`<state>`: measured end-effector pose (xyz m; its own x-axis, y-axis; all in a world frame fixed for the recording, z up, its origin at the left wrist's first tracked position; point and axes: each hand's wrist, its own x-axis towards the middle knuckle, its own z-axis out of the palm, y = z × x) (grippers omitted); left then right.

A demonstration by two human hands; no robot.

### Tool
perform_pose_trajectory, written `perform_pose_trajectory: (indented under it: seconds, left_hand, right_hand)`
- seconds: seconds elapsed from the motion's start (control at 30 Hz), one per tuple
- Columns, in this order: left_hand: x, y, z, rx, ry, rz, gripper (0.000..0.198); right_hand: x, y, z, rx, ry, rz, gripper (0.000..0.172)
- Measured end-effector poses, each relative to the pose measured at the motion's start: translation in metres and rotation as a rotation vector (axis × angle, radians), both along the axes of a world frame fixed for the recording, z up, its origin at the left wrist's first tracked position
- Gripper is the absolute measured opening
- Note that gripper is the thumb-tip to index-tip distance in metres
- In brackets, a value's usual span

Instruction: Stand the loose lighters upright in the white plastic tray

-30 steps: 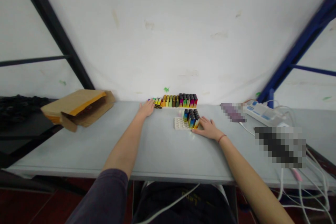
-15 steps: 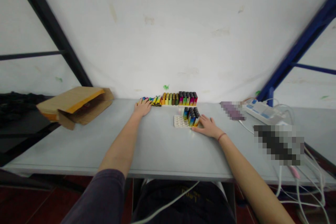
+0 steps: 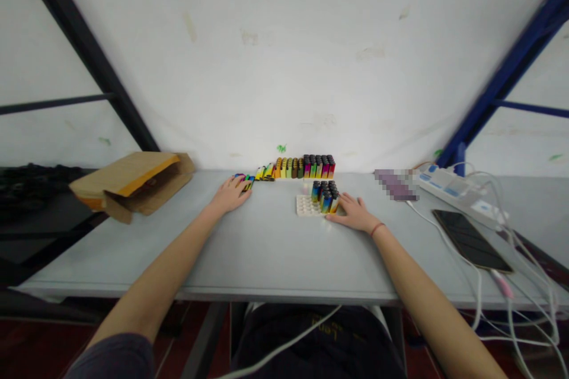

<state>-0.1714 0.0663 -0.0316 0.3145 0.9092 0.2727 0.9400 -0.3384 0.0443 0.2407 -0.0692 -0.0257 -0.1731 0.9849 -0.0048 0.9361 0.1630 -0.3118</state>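
Observation:
Fingers spread, my left hand (image 3: pixel 231 194) lies over a few loose colourful lighters (image 3: pixel 248 179) at the back left of the grey table. Yellow lighters (image 3: pixel 265 172) lie just right of them. My right hand (image 3: pixel 353 213), fingers apart, rests against the right side of a white tray (image 3: pixel 306 206) with round holes. Dark-topped, multicoloured lighters (image 3: pixel 328 196) stand in the tray's right part; holes show on its left. Behind, along the wall, are rows of orange, yellow and brown lighters (image 3: pixel 288 167) and a block of upright black-topped lighters (image 3: pixel 319 167).
An open cardboard box (image 3: pixel 133 183) lies at the left. On the right are a white power strip (image 3: pixel 460 192), a dark phone (image 3: pixel 472 240), a blurred purple item (image 3: pixel 395 185) and white cables. The table's front edge (image 3: pixel 288 295) runs near my body.
My left hand has moved left and slightly nearer to me, with the colourful lighters now beside its fingertips, apart from the yellow ones. My right hand stays at the tray.

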Motion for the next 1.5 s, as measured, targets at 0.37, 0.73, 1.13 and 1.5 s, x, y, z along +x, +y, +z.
perform_pose_trajectory:
  seconds: [0.37,0.73,1.13,1.5]
  left_hand:
    - [0.002,0.002,0.005,-0.077,0.027,-0.033,0.055]
    - [0.06,-0.062,0.004,-0.078,0.064,-0.11,0.056]
    - [0.101,-0.046,0.003,-0.131,-0.046,0.005,0.061]
    - [0.078,-0.043,0.02,0.027,-0.182,0.267,0.054]
  right_hand:
    - [0.0,-0.001,0.002,-0.002,-0.008,0.008,0.074]
    - [-0.001,-0.001,0.002,-0.009,-0.011,0.008,0.069]
    - [-0.002,-0.002,0.003,-0.005,0.0,0.008,0.068]
    - [-0.002,-0.002,0.004,-0.006,-0.003,0.007,0.06]
